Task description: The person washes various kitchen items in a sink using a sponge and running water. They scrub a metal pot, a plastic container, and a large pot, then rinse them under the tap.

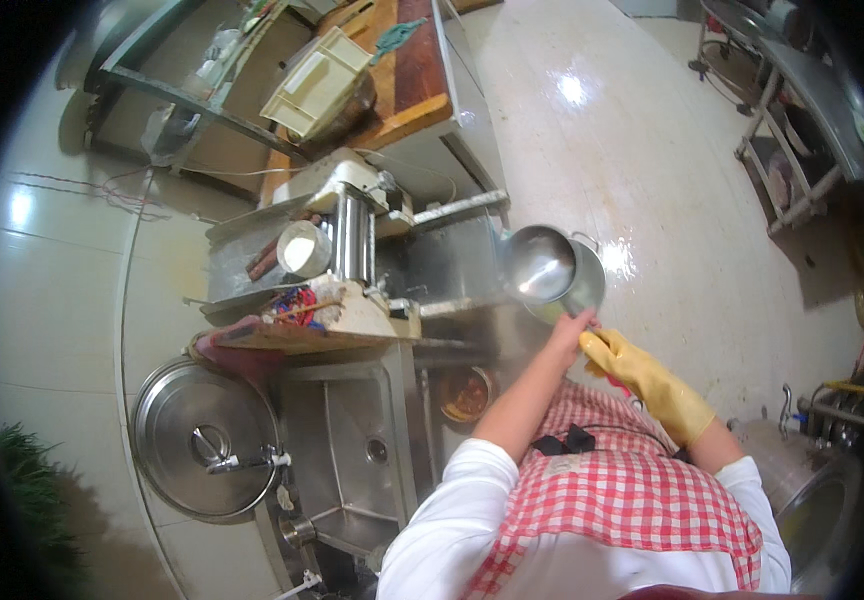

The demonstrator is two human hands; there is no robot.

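A large round metal ladle point(541, 262) extends away from me, its bowl over a metal pot point(591, 274) with a loop handle on its rim. My bare left hand point(576, 330) is closed around the ladle's handle. My right hand point(616, 360) wears a yellow rubber glove and closes around the handle's near end, just behind the left. Its fingertips are partly hidden. A small pink-red piece point(617, 385) shows under the glove; I cannot tell what it is. Haze blurs the area left of the pot.
To the left stand a steel sink point(353, 442), a large round lid point(207, 439) and a dough roller machine point(353, 240) with a white tub point(304, 250) on it. A bowl of reddish food point(468, 394) sits beside the sink. A metal cart point(799, 150) stands far right, a large pot point(814, 480) near right.
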